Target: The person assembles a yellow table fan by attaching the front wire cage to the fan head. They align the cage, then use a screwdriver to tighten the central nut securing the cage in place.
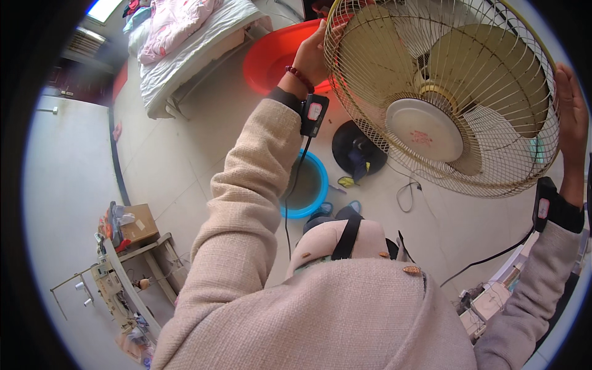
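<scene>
A large electric fan [425, 131] with a rusty, yellowed wire guard fills the upper right. Its pale blades and round white centre plate show through and on the guard. My left hand [313, 54] grips the guard's left rim, its fingertips partly hidden behind the wires. On the opposite side my right hand [572, 108] lies along the rim with long, fairly straight fingers, and the guard is held between both hands. Below the fan stands a round black base [343, 147] with a dark cloth on it. A blue basin [323, 185] of greyish water sits close to my feet.
A red basin [262, 65] lies behind my left wrist. The far left has a bed [166, 83] with white and pink covers. A sewing machine [111, 290] and a cardboard box [140, 225] stand lower left. A cable [404, 196] trails over the tiled floor.
</scene>
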A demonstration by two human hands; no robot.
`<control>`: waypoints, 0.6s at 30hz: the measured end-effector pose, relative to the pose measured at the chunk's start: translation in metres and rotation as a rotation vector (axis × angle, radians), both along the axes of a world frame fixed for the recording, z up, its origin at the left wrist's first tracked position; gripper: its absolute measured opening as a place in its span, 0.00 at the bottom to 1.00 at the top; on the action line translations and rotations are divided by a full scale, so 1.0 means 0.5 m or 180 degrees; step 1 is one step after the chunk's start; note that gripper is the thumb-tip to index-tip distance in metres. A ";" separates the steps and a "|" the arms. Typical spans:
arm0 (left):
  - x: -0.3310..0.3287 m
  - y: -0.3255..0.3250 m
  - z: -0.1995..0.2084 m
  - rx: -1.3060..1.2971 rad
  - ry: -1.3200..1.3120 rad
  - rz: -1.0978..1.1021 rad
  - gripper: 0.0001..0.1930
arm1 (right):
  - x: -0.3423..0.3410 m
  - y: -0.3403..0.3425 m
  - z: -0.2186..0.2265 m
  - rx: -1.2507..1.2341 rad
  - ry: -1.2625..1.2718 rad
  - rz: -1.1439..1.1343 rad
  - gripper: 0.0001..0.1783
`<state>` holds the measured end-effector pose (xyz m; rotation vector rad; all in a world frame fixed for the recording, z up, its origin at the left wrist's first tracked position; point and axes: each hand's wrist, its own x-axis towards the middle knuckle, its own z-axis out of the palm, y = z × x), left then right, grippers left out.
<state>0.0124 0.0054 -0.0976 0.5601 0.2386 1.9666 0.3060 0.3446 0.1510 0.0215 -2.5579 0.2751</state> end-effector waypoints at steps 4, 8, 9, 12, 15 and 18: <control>-0.004 -0.001 0.003 -0.0062 -0.0124 0.0042 0.29 | -0.001 -0.034 0.012 -0.0536 -0.0189 0.0056 0.24; -0.005 -0.003 0.005 -0.0265 0.0048 0.0359 0.28 | -0.005 -0.077 0.017 -0.0807 -0.0241 0.0166 0.22; -0.005 -0.003 0.006 -0.0340 -0.0033 0.0370 0.27 | -0.004 -0.083 0.016 -0.0806 -0.0194 0.0192 0.22; -0.004 -0.009 0.009 0.0061 -0.0049 0.0001 0.26 | -0.005 -0.077 0.012 -0.0722 -0.0052 0.0330 0.19; -0.008 -0.015 0.004 -0.0486 0.0072 0.0385 0.25 | 0.001 -0.054 0.010 -0.0575 -0.0220 -0.0001 0.21; -0.027 -0.011 -0.009 -0.0175 0.0047 0.0125 0.24 | 0.000 -0.047 0.014 -0.0448 -0.0290 -0.0053 0.24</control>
